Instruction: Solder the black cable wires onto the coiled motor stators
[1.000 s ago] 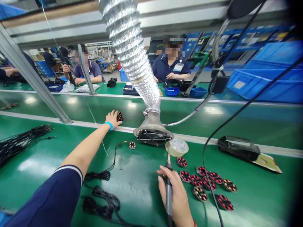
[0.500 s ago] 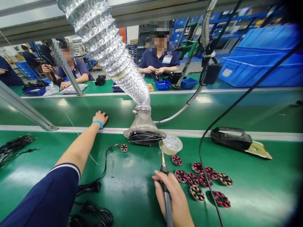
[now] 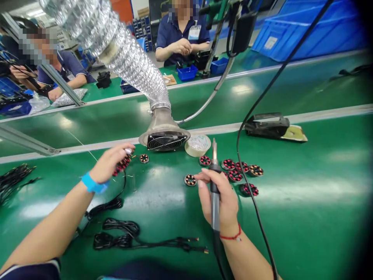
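My left hand (image 3: pixel 106 163), with a blue band at the wrist, is closed around red-and-black wound motor stators (image 3: pixel 124 164); how many cannot be made out. Just right of it lies a small stator with copper windings (image 3: pixel 143 158), a black cable running to it. A soldering iron (image 3: pixel 215 202) is in my right hand (image 3: pixel 225 192), its bare tip pointing up and away from me. Close to the right fingertips sits another copper-wound stator (image 3: pixel 190 180). Several red-wound stators (image 3: pixel 234 175) lie beyond and right of that hand, partly hidden by it.
A fume extractor hood (image 3: pixel 166 140) hangs from a foil duct. Beside it stands a round tub (image 3: pixel 198 146). Coiled black cables (image 3: pixel 121 231) lie in front. A black stand (image 3: pixel 268 126) sits at right, and a hanging cord (image 3: pixel 239 144) crosses the bench. Co-workers sit opposite.
My left hand has come back from the bench's rear divider and now holds red-wound stators. The soldering iron's tip has moved right, away from the tub. A copper-wound stator now lies by my right fingertips.
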`<state>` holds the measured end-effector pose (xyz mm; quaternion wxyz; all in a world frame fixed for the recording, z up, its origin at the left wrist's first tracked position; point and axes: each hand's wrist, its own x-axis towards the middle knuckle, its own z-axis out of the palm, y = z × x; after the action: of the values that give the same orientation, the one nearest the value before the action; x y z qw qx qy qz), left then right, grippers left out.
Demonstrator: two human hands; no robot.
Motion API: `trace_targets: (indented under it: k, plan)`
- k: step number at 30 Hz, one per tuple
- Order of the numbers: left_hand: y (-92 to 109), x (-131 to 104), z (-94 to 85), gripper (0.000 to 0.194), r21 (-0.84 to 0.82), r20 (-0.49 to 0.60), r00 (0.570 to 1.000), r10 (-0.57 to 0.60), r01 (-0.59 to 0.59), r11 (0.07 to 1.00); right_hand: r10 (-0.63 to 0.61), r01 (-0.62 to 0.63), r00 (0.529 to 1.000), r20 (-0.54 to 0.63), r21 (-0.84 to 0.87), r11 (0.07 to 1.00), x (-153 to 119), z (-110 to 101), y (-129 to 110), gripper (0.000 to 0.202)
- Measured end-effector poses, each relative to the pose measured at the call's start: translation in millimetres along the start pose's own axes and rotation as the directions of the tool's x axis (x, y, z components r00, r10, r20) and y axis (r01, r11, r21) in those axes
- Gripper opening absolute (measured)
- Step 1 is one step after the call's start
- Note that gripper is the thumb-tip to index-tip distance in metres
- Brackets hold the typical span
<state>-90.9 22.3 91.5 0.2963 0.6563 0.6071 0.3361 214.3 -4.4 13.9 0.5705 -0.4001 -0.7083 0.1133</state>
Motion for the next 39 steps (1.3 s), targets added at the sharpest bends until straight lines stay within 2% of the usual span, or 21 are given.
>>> trace_targets:
  k: [1,3,5,6,7,8,10,14,15,16,18,20,22,23,26,28,30,32,39]
  plan:
    - [6.4,-14.3,16.2,0.042,0.096,0.125,0.988,0.089,-0.102,0.990,0.017,-0.016,1.000,-0.016,0.007,1.000,-0.2,-1.4,0.4,0.044]
    - [11.0,-30.8,53.5,0.042,0.241,0.370,0.898,0.237,-0.339,0.909,0.036,-0.035,0.999,-0.038,0.018,0.999,-1.4,-3.2,1.5,0.045]
    - [5.9,-31.5,92.7,0.048,0.359,0.571,0.756,0.320,-0.580,0.731,0.046,-0.045,0.998,-0.053,0.022,0.999,-2.8,-3.9,3.2,0.045]
    - [1.3,-27.1,111.3,0.057,0.359,0.649,0.665,0.370,-0.695,0.623,0.051,-0.050,0.997,-0.059,0.021,0.999,-3.3,-3.9,4.3,0.045]
    - [-3.3,-20.6,128.4,0.066,0.326,0.690,0.583,0.428,-0.779,0.536,0.059,-0.058,0.996,-0.063,0.021,0.998,-3.8,-3.8,5.7,0.044]
    - [-7.0,-13.0,144.1,0.073,0.300,0.697,0.536,0.477,-0.822,0.485,0.068,-0.067,0.995,-0.067,0.024,0.997,-4.1,-3.7,7.3,0.043]
    - [-8.8,3.1,171.4,0.086,0.272,0.655,0.502,0.565,-0.854,0.444,0.099,-0.096,0.992,-0.075,0.044,0.994,-4.8,-3.3,11.0,0.041]
    - [10.3,25.6,211.9,0.074,0.220,0.635,0.439,0.636,-0.892,0.396,0.190,-0.178,0.974,-0.121,0.102,0.979,-6.7,-1.4,17.3,0.035]
    - [17.2,28.4,217.5,0.071,0.213,0.643,0.439,0.627,-0.889,0.404,0.209,-0.193,0.968,-0.141,0.117,0.974,-7.3,-0.7,18.0,0.034]
    - [23.7,29.9,219.8,0.068,0.222,0.637,0.464,0.616,-0.875,0.430,0.223,-0.203,0.961,-0.163,0.130,0.970,-7.9,0.1,18.3,0.034]
    - [32.7,28.4,211.9,0.064,0.271,0.590,0.551,0.590,-0.824,0.498,0.235,-0.207,0.952,-0.195,0.153,0.966,-8.6,1.1,17.3,0.033]
    - [33.4,20.4,184.8,0.056,0.334,0.527,0.630,0.571,-0.771,0.542,0.230,-0.199,0.951,-0.209,0.159,0.967,-8.5,1.0,14.0,0.032]
    - [24.2,7.3,141.6,0.040,0.405,0.504,0.667,0.549,-0.744,0.532,0.215,-0.187,0.957,-0.197,0.151,0.971,-6.9,-0.4,8.7,0.031]
    - [16.1,-0.3,116.6,0.036,0.464,0.458,0.713,0.531,-0.701,0.541,0.207,-0.181,0.961,-0.183,0.146,0.972,-5.7,-1.4,5.5,0.031]
    - [-17.2,-23.7,45.6,0.038,0.636,0.231,0.894,0.384,-0.437,0.636,0.179,-0.166,0.978,-0.107,0.122,0.979,-1.3,-3.9,-4.2,0.031]
    - [-40.3,-39.1,13.3,0.042,0.703,0.133,0.972,0.191,-0.229,0.673,0.158,-0.151,0.986,-0.057,0.113,0.982,0.1,-4.3,-9.1,0.032]
    - [-58.4,-53.2,-3.6,0.034,0.718,0.166,0.986,0.009,-0.127,0.684,0.133,-0.129,0.991,-0.028,0.103,0.986,-0.5,-3.4,-11.6,0.035]
    - [-69.0,-64.5,-10.0,0.028,0.717,0.219,0.972,-0.088,-0.099,0.690,0.103,-0.102,0.995,-0.012,0.087,0.991,-2.7,-1.2,-11.8,0.037]
    - [-72.5,-83.6,-16.7,0.037,0.570,0.295,0.953,-0.073,-0.114,0.814,0.139,-0.140,0.990,0.023,0.049,0.989,-13.0,7.8,-2.1,0.035]
